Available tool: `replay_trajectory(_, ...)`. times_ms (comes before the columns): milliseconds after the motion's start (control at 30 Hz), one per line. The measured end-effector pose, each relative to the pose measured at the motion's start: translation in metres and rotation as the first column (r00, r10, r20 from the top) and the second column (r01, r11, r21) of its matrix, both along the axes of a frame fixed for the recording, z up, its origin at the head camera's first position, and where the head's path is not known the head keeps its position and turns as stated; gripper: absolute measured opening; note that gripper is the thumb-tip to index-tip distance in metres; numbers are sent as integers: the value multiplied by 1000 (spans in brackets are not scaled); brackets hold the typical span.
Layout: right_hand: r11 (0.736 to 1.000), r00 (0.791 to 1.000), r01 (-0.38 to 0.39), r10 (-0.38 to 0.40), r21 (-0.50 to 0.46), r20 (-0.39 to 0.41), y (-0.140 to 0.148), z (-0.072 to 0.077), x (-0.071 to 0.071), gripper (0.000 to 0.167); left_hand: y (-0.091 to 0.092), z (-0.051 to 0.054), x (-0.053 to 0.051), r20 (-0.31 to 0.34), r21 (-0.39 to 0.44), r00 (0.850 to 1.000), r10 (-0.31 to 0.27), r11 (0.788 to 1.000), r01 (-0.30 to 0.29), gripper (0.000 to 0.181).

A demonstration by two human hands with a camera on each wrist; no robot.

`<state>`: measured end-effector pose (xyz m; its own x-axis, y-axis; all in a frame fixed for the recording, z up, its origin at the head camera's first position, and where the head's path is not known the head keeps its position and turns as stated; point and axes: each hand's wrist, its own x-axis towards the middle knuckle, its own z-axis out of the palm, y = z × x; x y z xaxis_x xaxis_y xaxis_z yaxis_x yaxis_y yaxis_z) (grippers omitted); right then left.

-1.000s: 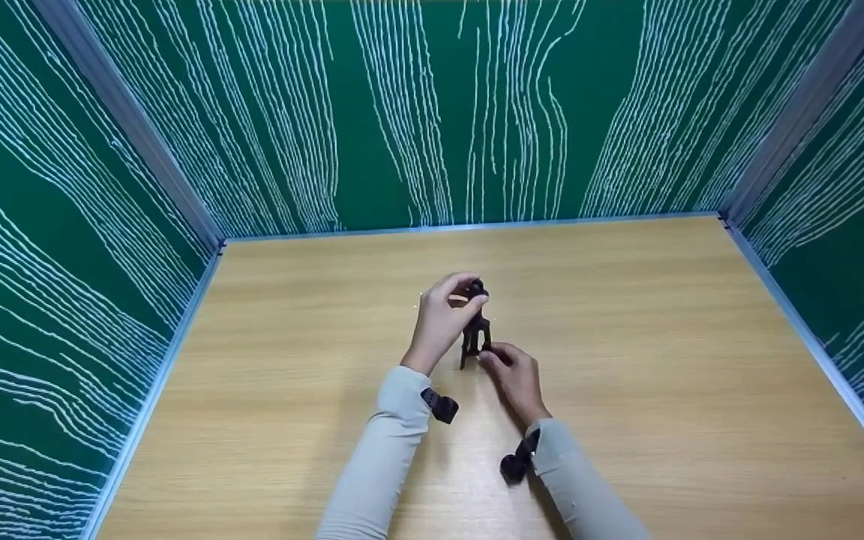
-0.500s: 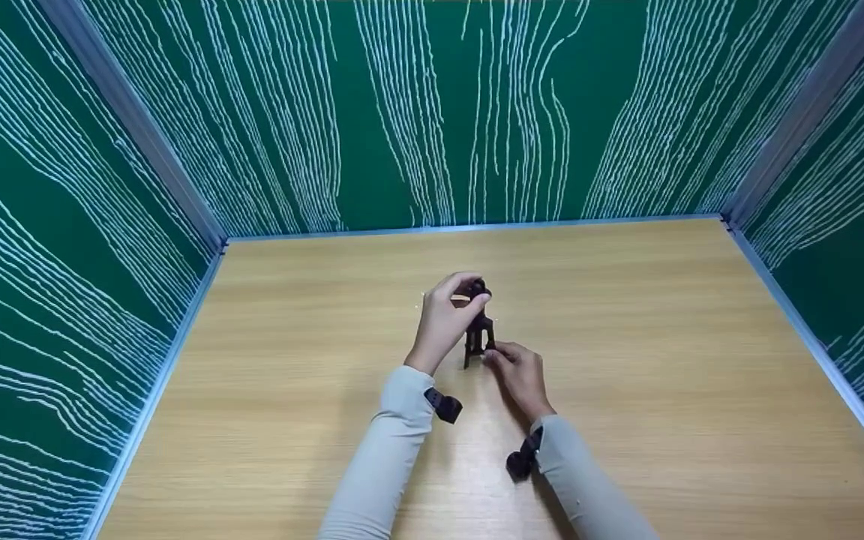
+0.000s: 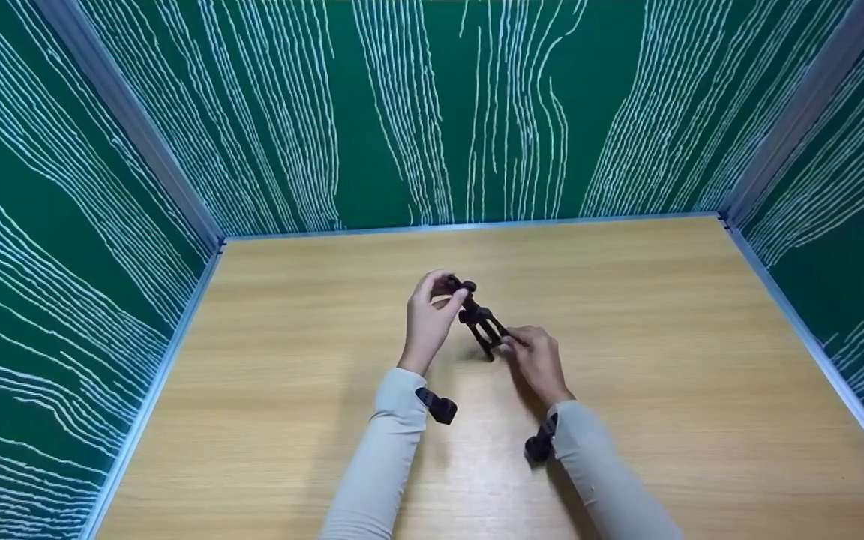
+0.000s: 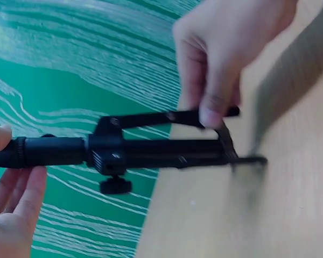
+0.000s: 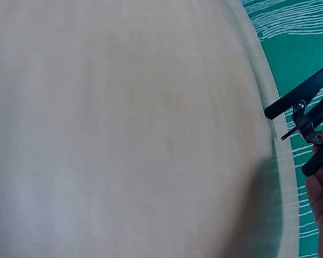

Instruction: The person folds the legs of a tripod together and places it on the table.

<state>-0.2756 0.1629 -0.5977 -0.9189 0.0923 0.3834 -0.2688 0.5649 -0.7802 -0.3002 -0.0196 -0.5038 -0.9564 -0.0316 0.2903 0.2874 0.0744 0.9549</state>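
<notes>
A small black tripod (image 3: 481,316) is held tilted between both hands, its top leaning to the left and its legs reaching down right. My left hand (image 3: 426,322) grips the upper end, thumb and fingers around the head. In the left wrist view, a dark knob (image 4: 116,185) sticks out below the leg joint. Thumb and fingers of my right hand (image 3: 541,364) pinch one leg near its foot. From the right wrist view, only the lower legs (image 5: 296,99) and part of that hand show. Whether the other feet touch the table, I cannot tell.
A light wooden table (image 3: 312,315) lies beneath. Green panels (image 3: 387,112) with wavy white lines enclose its back and both sides, joined by grey corner posts (image 3: 124,112). A dark camera is strapped at each wrist.
The tripod has gone from nearly upright to tilted. My right hand has moved right and slightly away with the leg, while my left hand has shifted a little left with the top.
</notes>
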Motion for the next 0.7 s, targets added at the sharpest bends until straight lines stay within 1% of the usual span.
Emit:
replay_trajectory(133, 999, 1000, -4, 5, 54, -24, 8, 4, -5, 16, -7, -16, -4, 49, 65, 998, 48, 997, -52, 34)
replay_trajectory(233, 995, 999, -10, 14, 100, -35, 12, 7, -7, 14, -12, -27, -5, 77, 90, 994, 81, 992, -88, 35)
replay_trajectory(367, 987, 998, -16, 26, 157, -62, 16, 10, -8, 14, -18, -38, -5, 114, 121, 990, 83, 988, -96, 35)
replay_trajectory(500, 978, 993, -16, 40, 208, -112, 18, 10, -10, 11, -25, -34, 6, 158, 143, 985, 69, 986, -92, 31)
replay_trajectory(600, 973, 991, -15, 45, 232, -123, 19, 11, -11, 9, -29, -32, 15, 161, 128, 984, 71, 987, -93, 30)
replay_trajectory(700, 970, 993, -21, 49, 242, -110, 18, 10, -11, 10, -35, -52, 12, 162, 99, 983, 83, 990, -100, 34)
